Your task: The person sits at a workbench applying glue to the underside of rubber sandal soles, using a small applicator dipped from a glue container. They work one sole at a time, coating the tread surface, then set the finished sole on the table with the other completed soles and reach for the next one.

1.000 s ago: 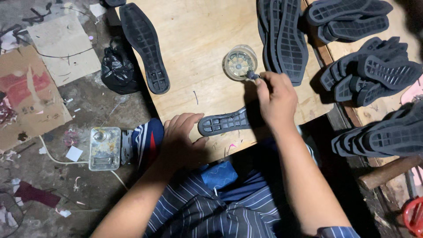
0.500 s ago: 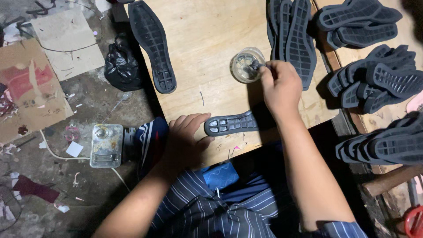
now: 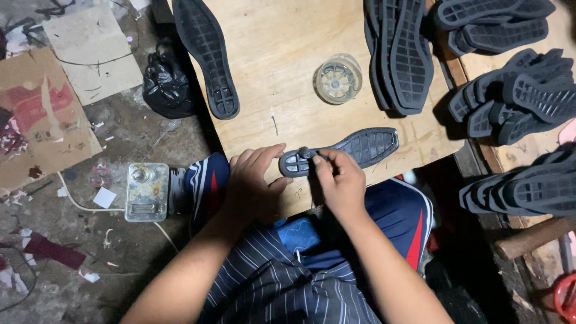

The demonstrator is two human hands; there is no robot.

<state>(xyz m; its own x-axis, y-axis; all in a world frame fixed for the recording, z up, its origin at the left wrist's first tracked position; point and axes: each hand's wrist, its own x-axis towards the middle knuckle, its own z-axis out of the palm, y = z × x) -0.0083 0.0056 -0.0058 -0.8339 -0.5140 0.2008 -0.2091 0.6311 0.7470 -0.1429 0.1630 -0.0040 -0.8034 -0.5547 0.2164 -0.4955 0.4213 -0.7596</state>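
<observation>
A dark grey rubber shoe sole with a moulded tread (image 3: 345,151) lies tread-up near the front edge of a pale plywood work board (image 3: 282,84), its heel end toward 9 o'clock and its toe toward 3 o'clock. The left hand (image 3: 252,180) rests flat by the heel with fingers spread a little, steadying it; the right hand (image 3: 339,183) is pinched narrow over the heel, fingertips pressed on a small dark tool or dab (image 3: 305,153) that is too small to tell apart. My reading is that the heel is being coated or dressed, and the step looks only begun, since the rest of the tread shows no change; the next stroke would call for the left hand holding the sole firm while the right works along toward 3 o'clock. At 12 o'clock from the sole stands a round clear plastic pot (image 3: 339,78), open. At 11 o'clock lies 1 long black sole (image 3: 207,57); at 1 o'clock a stack of black soles (image 3: 402,54); at 3 o'clock, off the board, more heaped soles (image 3: 516,96). The board sits over the person's lap, in striped dark clothing. At 9 o'clock, on a dirty concrete floor (image 3: 90,282), stand a small metal box with a white cord (image 3: 147,192), a black plastic bag (image 3: 168,84) and torn cardboard sheets (image 3: 48,114).
</observation>
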